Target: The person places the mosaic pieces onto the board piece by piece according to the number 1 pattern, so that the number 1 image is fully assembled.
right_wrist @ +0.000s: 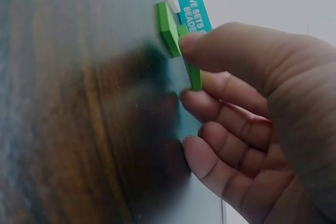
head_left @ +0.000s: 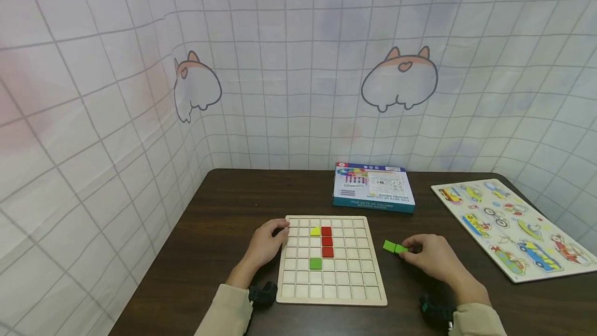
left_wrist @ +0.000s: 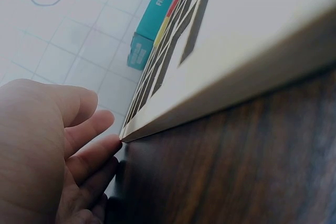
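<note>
A pale wooden grid board (head_left: 302,291) lies flat on the table. Tiles sit in some of its cells: one yellow tile (head_left: 315,231), a column of red tiles (head_left: 327,241) and one green tile (head_left: 315,263). At the board's upper left edge, my left hand (head_left: 263,245) rests with loosely extended fingers; a fingertip touches the corner in the left wrist view. Right of the board, my right hand (head_left: 434,255) pinches a green square tile (right_wrist: 195,77) between thumb and fingers, low over the table. Another green tile (right_wrist: 167,30) lies right beside it.
Behind the board is a blue and white box (head_left: 373,188) lettered for column beaded boxes. On the right lies a picture puzzle board (head_left: 517,227) with vehicles. A grid-patterned cloth (head_left: 289,92) hangs behind the dark wooden table (head_left: 186,253).
</note>
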Action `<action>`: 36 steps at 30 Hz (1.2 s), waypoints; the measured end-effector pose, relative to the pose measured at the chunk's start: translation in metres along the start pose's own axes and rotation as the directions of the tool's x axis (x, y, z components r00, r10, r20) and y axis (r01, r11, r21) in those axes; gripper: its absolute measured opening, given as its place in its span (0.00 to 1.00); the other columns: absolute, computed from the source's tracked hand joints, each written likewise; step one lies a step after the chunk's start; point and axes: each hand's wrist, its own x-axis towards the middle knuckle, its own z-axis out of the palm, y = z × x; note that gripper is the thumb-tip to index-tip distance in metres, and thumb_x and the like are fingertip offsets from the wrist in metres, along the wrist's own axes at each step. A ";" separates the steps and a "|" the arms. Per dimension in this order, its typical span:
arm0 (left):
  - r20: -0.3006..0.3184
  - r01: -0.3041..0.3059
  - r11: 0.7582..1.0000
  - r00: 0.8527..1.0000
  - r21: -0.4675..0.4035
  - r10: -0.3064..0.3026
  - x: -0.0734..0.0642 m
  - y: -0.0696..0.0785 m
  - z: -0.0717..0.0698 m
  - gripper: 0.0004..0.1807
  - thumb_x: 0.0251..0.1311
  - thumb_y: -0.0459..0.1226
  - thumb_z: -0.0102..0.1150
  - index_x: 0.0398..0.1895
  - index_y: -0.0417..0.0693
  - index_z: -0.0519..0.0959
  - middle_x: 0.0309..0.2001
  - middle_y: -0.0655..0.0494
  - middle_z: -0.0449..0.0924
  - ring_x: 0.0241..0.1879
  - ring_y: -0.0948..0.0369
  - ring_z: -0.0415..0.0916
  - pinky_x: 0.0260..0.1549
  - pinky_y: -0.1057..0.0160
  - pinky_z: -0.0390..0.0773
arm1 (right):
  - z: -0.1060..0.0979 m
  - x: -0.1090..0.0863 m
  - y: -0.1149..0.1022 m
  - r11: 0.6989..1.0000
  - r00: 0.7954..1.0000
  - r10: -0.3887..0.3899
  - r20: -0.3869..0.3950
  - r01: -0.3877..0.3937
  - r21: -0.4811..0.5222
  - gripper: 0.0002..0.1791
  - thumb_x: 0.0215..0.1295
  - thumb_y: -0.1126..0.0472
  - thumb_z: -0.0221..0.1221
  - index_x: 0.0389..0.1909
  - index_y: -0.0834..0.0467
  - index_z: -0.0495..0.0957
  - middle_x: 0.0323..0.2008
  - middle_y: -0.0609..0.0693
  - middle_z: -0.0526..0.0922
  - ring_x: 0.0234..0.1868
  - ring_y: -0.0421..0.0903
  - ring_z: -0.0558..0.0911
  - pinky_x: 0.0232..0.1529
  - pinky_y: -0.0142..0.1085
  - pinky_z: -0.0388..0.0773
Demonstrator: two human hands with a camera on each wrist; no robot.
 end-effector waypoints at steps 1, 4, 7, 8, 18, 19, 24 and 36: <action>0.000 0.003 1.000 1.000 -0.001 -0.003 0.000 0.000 0.000 0.17 0.71 0.42 0.53 0.58 0.49 0.79 0.62 0.49 0.74 0.65 0.47 0.67 0.63 0.41 0.65 | 0.000 0.000 0.000 1.000 1.000 -0.007 0.000 0.007 0.012 0.14 0.56 0.54 0.69 0.39 0.58 0.85 0.32 0.46 0.83 0.30 0.42 0.75 0.31 0.36 0.74; 0.001 0.007 1.000 1.000 0.000 -0.007 -0.001 0.000 0.000 0.17 0.71 0.43 0.53 0.58 0.49 0.79 0.62 0.49 0.74 0.65 0.47 0.67 0.63 0.41 0.65 | 0.001 -0.001 -0.002 0.998 1.000 -0.027 -0.003 0.027 0.053 0.13 0.56 0.54 0.70 0.39 0.57 0.85 0.33 0.46 0.83 0.31 0.42 0.76 0.32 0.36 0.74; 0.001 0.009 1.000 1.000 0.000 -0.009 0.000 0.000 0.001 0.17 0.71 0.43 0.53 0.58 0.50 0.79 0.62 0.50 0.74 0.66 0.48 0.67 0.63 0.41 0.65 | 0.002 -0.002 -0.006 0.996 0.999 -0.043 -0.016 0.044 0.082 0.12 0.56 0.55 0.70 0.39 0.57 0.85 0.33 0.45 0.83 0.32 0.41 0.77 0.33 0.35 0.75; 0.001 0.009 1.000 1.000 -0.001 -0.009 0.000 0.000 0.001 0.17 0.71 0.43 0.53 0.58 0.50 0.79 0.62 0.50 0.74 0.65 0.48 0.67 0.63 0.41 0.65 | 0.003 -0.002 -0.008 0.995 0.999 -0.049 -0.020 0.050 0.089 0.12 0.56 0.55 0.70 0.39 0.57 0.85 0.33 0.45 0.83 0.32 0.41 0.77 0.33 0.35 0.75; -0.006 -0.002 1.000 1.000 -0.007 0.002 0.000 -0.001 0.000 0.16 0.71 0.42 0.53 0.57 0.49 0.80 0.62 0.49 0.75 0.65 0.47 0.68 0.62 0.41 0.65 | 0.018 0.001 -0.029 0.989 0.991 -0.134 -0.011 0.135 0.068 0.11 0.57 0.54 0.70 0.39 0.52 0.85 0.36 0.44 0.82 0.32 0.41 0.74 0.31 0.34 0.73; -0.007 -0.002 1.000 1.000 -0.005 0.002 0.000 -0.001 0.000 0.16 0.71 0.42 0.53 0.57 0.49 0.80 0.62 0.49 0.75 0.65 0.47 0.68 0.63 0.41 0.65 | 0.020 0.001 -0.032 0.987 0.990 -0.143 -0.013 0.144 0.066 0.10 0.57 0.54 0.70 0.39 0.52 0.85 0.36 0.43 0.81 0.31 0.41 0.74 0.30 0.34 0.72; -0.009 0.008 1.000 1.000 0.001 -0.008 0.000 -0.001 0.001 0.16 0.71 0.42 0.53 0.57 0.49 0.80 0.62 0.49 0.75 0.65 0.48 0.68 0.63 0.41 0.65 | 0.029 0.001 -0.046 0.980 0.982 -0.186 -0.023 0.187 0.070 0.08 0.57 0.56 0.70 0.38 0.50 0.85 0.34 0.40 0.80 0.30 0.40 0.73 0.27 0.32 0.71; -0.012 0.007 1.000 1.000 0.003 -0.007 0.000 -0.001 0.001 0.16 0.70 0.42 0.54 0.57 0.49 0.80 0.61 0.49 0.75 0.65 0.48 0.68 0.63 0.41 0.65 | 0.037 -0.003 -0.070 0.967 0.973 -0.233 0.002 0.231 0.106 0.08 0.57 0.58 0.70 0.38 0.51 0.85 0.27 0.39 0.76 0.27 0.39 0.72 0.25 0.30 0.69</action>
